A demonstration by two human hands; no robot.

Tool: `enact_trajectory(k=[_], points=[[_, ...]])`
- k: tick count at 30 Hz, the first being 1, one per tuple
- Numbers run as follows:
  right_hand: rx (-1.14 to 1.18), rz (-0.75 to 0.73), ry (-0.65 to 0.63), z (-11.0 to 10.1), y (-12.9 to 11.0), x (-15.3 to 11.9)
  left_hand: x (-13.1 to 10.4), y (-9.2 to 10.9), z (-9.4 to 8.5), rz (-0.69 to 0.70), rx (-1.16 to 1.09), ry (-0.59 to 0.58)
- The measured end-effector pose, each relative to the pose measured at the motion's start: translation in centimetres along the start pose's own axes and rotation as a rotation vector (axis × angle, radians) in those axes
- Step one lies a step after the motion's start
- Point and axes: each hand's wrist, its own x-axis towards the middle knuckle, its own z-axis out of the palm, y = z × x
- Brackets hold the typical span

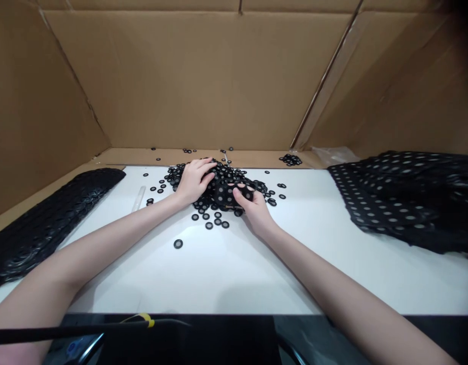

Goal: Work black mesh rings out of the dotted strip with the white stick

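Black rings (217, 221) are heaped at the far middle of the white surface (195, 284), which is enclosed at the back and sides by tall cardboard walls (188, 76). Below the near edge, the area is seen as mostly dark. On the right, a large black dotted sheet (393, 197) is spread in loose folds, its light round spots set in rows. On the left, a long, glossy black bundle (59, 218) is laid slantwise, partly hidden by the left forearm. Behind the sheet, some clear plastic (334, 154) is crumpled by the wall. Across the lower left, a dark rod (85, 329) is seen, with a yellow tie (147, 319) fixed near its end.

The left hand (198, 177) is rested over the heap, palm down, its fingers loosely bent and its thumb held apart; whether anything is pinched under it cannot be told. By the right hand (251, 200), a small dotted piece (226, 195) is gripped at the front of the heap, the thumb pressed on its face.

A narrow clear strip (139, 198) is placed left of the heap. A smaller cluster (290, 160) of rings is gathered on the cardboard behind, and one ring (178, 244) is set apart nearer the front.
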Motion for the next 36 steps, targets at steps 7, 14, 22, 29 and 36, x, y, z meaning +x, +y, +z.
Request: enact_trajectory(k=[7, 14, 22, 29, 36], points=[[0.097, 0.013, 0.028, -0.1, -0.2, 0.0, -1.2, 2.4, 0.3, 0.348, -0.166, 0.004], [-0.065, -0.028, -0.034, -0.4, -0.3, -0.2, -1.6, 1.8, 1.2, 0.315, -0.164, 0.057], [0.082, 0.024, -0.011, 0.0, -1.0, -0.3, -1.5, 3.1, 1.0, 0.315, -0.238, 0.069], [0.051, 0.040, 0.062, 0.0, -0.7, -0.2, -1.4, 3.0, 0.8, 0.337, -0.303, -0.051], [-0.105, -0.055, 0.206, -0.4, 0.1, 0.4, -1.6, 3.9, 1.1, 0.233, -0.288, -0.058]])
